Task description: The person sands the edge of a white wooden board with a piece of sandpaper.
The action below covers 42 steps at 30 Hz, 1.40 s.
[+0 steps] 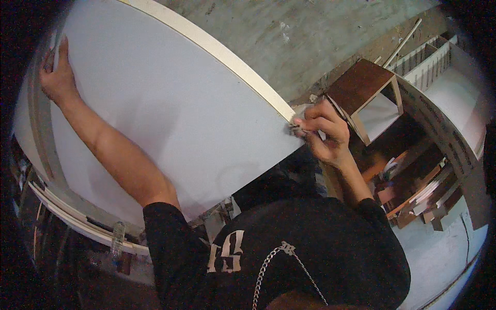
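A large white panel (pixel 206 103) stretches across the view in front of me, with a cream strip (pixel 222 49) along its far edge. My left hand (pixel 61 85) is closed on the panel's left edge, thumb and fingers on either side of it. At the panel's right corner, where the cream strip ends, my right hand (pixel 330 135) pinches a small crumpled grey wad (pixel 296 128). The wad touches the corner; whether it is cloth or another material I cannot tell.
Right of the panel stands a brown open-framed wooden box (pixel 361 85) on the concrete floor (pixel 289 31). Behind it is a white shelf unit (pixel 429 64). Scraps of board (pixel 421 199) lie piled at the right. A clear bottle (pixel 118 235) stands by long boards (pixel 67 211) at lower left.
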Each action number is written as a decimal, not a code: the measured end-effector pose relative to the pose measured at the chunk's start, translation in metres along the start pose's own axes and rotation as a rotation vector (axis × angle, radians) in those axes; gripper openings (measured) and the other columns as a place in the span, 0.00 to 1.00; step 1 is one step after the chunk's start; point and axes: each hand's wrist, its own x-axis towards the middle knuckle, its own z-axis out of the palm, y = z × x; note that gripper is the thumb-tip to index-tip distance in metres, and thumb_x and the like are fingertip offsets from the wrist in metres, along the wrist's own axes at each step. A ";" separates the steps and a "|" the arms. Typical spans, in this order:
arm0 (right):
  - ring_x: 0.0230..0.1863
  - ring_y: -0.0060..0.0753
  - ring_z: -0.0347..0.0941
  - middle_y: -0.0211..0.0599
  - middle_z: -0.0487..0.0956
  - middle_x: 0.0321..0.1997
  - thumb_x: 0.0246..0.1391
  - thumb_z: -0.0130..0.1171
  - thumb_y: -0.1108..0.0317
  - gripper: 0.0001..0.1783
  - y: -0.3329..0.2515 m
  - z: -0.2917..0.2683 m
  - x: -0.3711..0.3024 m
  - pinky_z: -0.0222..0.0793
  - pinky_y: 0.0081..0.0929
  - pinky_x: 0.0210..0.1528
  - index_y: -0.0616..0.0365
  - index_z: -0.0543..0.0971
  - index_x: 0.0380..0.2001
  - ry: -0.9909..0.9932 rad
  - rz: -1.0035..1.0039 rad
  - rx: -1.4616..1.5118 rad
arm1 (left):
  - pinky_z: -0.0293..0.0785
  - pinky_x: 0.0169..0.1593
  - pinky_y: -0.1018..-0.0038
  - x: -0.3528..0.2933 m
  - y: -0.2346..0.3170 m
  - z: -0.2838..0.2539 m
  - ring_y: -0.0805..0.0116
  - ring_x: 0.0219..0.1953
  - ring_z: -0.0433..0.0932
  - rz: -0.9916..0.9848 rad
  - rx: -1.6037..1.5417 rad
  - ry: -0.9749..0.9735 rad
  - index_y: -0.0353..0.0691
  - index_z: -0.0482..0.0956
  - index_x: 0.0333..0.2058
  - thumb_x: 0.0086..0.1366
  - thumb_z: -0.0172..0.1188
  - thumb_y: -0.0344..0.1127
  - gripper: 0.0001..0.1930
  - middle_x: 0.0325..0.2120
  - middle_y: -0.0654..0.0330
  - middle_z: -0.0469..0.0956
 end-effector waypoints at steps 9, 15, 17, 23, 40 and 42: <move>0.37 0.40 0.72 0.41 0.78 0.35 0.42 0.68 0.81 0.10 -0.006 -0.010 0.013 0.66 0.32 0.40 0.62 0.82 0.31 -0.066 0.041 0.073 | 0.72 0.60 0.66 0.005 0.010 -0.001 0.60 0.52 0.80 0.021 -0.017 0.021 0.25 0.81 0.48 0.47 0.80 0.58 0.41 0.49 0.50 0.83; 0.38 0.41 0.72 0.42 0.78 0.36 0.44 0.65 0.82 0.08 -0.009 -0.013 0.020 0.66 0.34 0.42 0.62 0.81 0.31 -0.087 0.099 0.079 | 0.72 0.60 0.67 0.006 0.012 0.004 0.59 0.52 0.81 -0.009 -0.055 0.032 0.27 0.81 0.48 0.46 0.80 0.61 0.43 0.49 0.51 0.83; 0.38 0.41 0.73 0.42 0.78 0.36 0.45 0.65 0.82 0.08 -0.008 -0.019 0.004 0.67 0.33 0.41 0.62 0.81 0.31 -0.069 0.083 0.054 | 0.71 0.60 0.66 0.007 0.014 0.002 0.59 0.53 0.80 -0.009 -0.075 0.021 0.29 0.81 0.49 0.46 0.80 0.62 0.43 0.49 0.51 0.83; 0.31 0.40 0.77 0.40 0.78 0.30 0.41 0.64 0.85 0.12 -0.029 -0.007 0.023 0.70 0.30 0.33 0.60 0.81 0.31 0.032 0.065 -0.126 | 0.72 0.59 0.66 0.001 0.025 0.010 0.60 0.52 0.81 0.023 0.142 0.059 0.34 0.82 0.47 0.53 0.77 0.56 0.34 0.49 0.56 0.84; 0.23 0.16 0.68 0.30 0.78 0.19 0.53 0.71 0.65 0.13 -0.051 0.044 0.160 0.66 0.22 0.26 0.62 0.80 0.25 0.088 0.275 -0.169 | 0.72 0.59 0.59 -0.027 0.100 0.002 0.53 0.58 0.77 -0.153 0.160 0.075 0.40 0.77 0.55 0.59 0.73 0.50 0.31 0.54 0.54 0.81; 0.19 0.19 0.68 0.37 0.75 0.17 0.52 0.72 0.59 0.17 -0.076 0.061 0.217 0.65 0.28 0.24 0.63 0.80 0.25 0.046 0.300 -0.079 | 0.73 0.59 0.59 -0.027 0.096 0.004 0.53 0.57 0.78 -0.150 0.143 0.054 0.40 0.77 0.54 0.58 0.74 0.50 0.30 0.53 0.54 0.81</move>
